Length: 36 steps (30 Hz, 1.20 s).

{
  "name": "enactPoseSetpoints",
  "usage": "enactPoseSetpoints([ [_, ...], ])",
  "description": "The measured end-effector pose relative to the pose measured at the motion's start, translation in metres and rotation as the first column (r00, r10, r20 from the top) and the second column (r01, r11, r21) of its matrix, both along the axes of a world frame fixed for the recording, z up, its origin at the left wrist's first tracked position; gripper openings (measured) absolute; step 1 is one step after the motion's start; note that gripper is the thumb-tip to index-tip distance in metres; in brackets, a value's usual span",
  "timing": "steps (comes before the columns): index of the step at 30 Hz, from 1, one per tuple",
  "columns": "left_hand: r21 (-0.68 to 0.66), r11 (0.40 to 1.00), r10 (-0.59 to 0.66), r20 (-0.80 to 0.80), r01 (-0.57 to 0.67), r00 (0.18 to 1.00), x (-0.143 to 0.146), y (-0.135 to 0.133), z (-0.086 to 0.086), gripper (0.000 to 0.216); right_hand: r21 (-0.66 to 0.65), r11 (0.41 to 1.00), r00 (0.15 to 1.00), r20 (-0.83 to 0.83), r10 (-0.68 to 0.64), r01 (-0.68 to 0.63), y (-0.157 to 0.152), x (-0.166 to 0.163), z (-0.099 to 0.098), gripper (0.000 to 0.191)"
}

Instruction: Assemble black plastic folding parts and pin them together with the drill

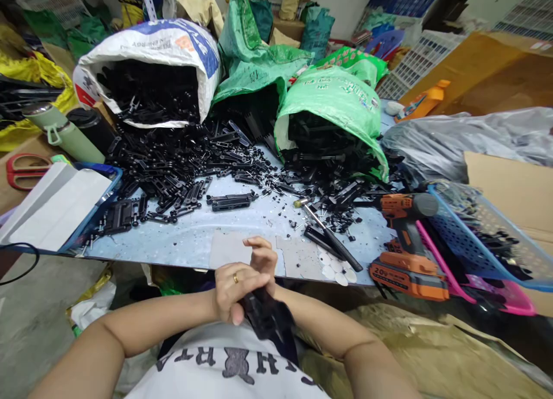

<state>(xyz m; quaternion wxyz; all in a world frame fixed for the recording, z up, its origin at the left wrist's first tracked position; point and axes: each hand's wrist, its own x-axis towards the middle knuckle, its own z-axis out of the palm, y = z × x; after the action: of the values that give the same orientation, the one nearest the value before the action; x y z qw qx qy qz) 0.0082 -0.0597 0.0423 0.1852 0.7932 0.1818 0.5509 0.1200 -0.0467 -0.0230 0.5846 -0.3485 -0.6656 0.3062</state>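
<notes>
In front of my shirt, below the table's near edge, my left hand [235,287] is closed over the upper end of a black plastic part [270,321]. That part tilts down to the right and is smeared by motion. Touching my left fingers, my right hand [263,261] is raised just behind, its fingers loosely bent and apart. My right palm is hidden. Beyond my hands, a worn grey sheet [224,246] lies on the blue tabletop [190,238]. Farther back sits a black hinged-looking piece [231,201] beside a heap of black plastic parts [173,168].
An open white sack [151,39] and a green sack [332,94] spill black parts. To the right are a hammer [332,238], an orange cordless drill [408,246] and a blue basket [484,232]. At left stand a green bottle [64,131] and red-handled scissors [28,171].
</notes>
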Motion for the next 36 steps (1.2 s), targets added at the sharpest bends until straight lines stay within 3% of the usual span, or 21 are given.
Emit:
enactPoseSetpoints([
  [2, 0.182, 0.968, 0.199, -0.151, -0.170, 0.968, -0.007, 0.022, -0.023, 0.069, 0.101, 0.994, 0.999, 0.000, -0.049, 0.049, 0.039, 0.001, -0.009, 0.044],
  [4, 0.334, 0.902, 0.388, -0.342, -0.275, 0.856, -0.019, 0.050, -0.045, 0.069, 0.161, 0.986, 0.973, 0.220, -0.076, 0.041, 0.095, 0.016, -0.010, 0.034],
  [7, 0.375, 0.888, 0.453, -0.621, -0.266, 0.640, -0.034, 0.090, -0.070, 0.048, 0.118, 0.977, 0.832, 0.512, -0.214, 0.178, 0.194, 0.048, -0.001, 0.029],
  [9, 0.323, 0.898, 0.437, -0.734, -0.299, 0.520, -0.037, 0.112, -0.078, 0.039, 0.093, 0.963, 0.668, 0.704, -0.242, 0.252, 0.255, 0.066, 0.006, 0.029],
  [12, 0.252, 0.864, 0.444, -0.788, -0.436, 0.426, -0.032, 0.135, -0.077, 0.043, 0.093, 0.926, 0.420, 0.872, -0.253, 0.366, 0.325, 0.079, 0.014, 0.034],
  [16, 0.231, 0.798, 0.503, -0.764, -0.557, 0.405, -0.033, 0.164, -0.057, 0.049, 0.123, 0.850, 0.341, 0.879, -0.332, 0.512, 0.372, 0.084, 0.012, 0.035],
  [18, 0.229, 0.710, 0.566, -0.748, -0.666, 0.347, -0.045, 0.189, -0.045, 0.041, 0.182, 0.781, 0.246, 0.886, -0.394, 0.597, 0.383, 0.087, 0.007, 0.036],
  [21, 0.249, 0.553, 0.601, -0.780, -0.795, 0.173, -0.074, 0.235, -0.032, 0.028, 0.252, 0.724, 0.144, 0.888, -0.436, 0.642, 0.391, 0.091, 0.002, 0.038],
  [22, 0.266, 0.550, 0.576, -0.807, -0.792, 0.129, -0.084, 0.250, -0.031, 0.028, 0.242, 0.730, 0.154, 0.890, -0.430, 0.639, 0.392, 0.092, 0.002, 0.037],
  [24, 0.288, 0.598, 0.514, -0.854, -0.748, 0.082, -0.101, 0.276, -0.033, 0.028, 0.215, 0.743, 0.176, 0.895, -0.410, 0.634, 0.392, 0.094, 0.007, 0.031],
  [26, 0.283, 0.657, 0.473, -0.876, -0.699, 0.091, -0.112, 0.294, -0.036, 0.030, 0.171, 0.747, 0.220, 0.892, -0.394, 0.642, 0.386, 0.094, 0.015, 0.029],
  [27, 0.274, 0.677, 0.466, -0.878, -0.683, 0.110, -0.115, 0.298, -0.037, 0.031, 0.098, 0.752, 0.310, 0.871, -0.382, 0.652, 0.380, 0.094, 0.020, 0.031],
  [29, 0.247, 0.707, 0.472, -0.863, -0.663, 0.181, -0.117, 0.297, -0.035, 0.032, -0.139, 0.767, 0.582, 0.739, -0.341, 0.626, 0.359, 0.094, 0.027, 0.036],
  [30, 0.231, 0.717, 0.486, -0.842, -0.658, 0.234, -0.115, 0.290, -0.033, 0.031, -0.251, 0.773, 0.697, 0.643, -0.317, 0.583, 0.344, 0.095, 0.030, 0.039],
  [32, 0.180, 0.745, 0.509, -0.775, -0.643, 0.373, -0.107, 0.264, -0.027, 0.032, -0.402, 0.793, 0.844, 0.478, -0.244, 0.457, 0.304, 0.098, 0.031, 0.044],
  [34, 0.108, 0.808, 0.473, -0.704, -0.579, 0.530, -0.093, 0.221, -0.025, 0.037, -0.478, 0.830, 0.921, 0.375, -0.102, 0.287, 0.254, 0.104, 0.029, 0.048],
  [36, 0.034, 0.892, 0.348, -0.686, -0.450, 0.638, -0.076, 0.167, -0.032, 0.037, -0.527, 0.845, 0.948, 0.307, 0.089, 0.091, 0.200, 0.110, 0.025, 0.051],
])
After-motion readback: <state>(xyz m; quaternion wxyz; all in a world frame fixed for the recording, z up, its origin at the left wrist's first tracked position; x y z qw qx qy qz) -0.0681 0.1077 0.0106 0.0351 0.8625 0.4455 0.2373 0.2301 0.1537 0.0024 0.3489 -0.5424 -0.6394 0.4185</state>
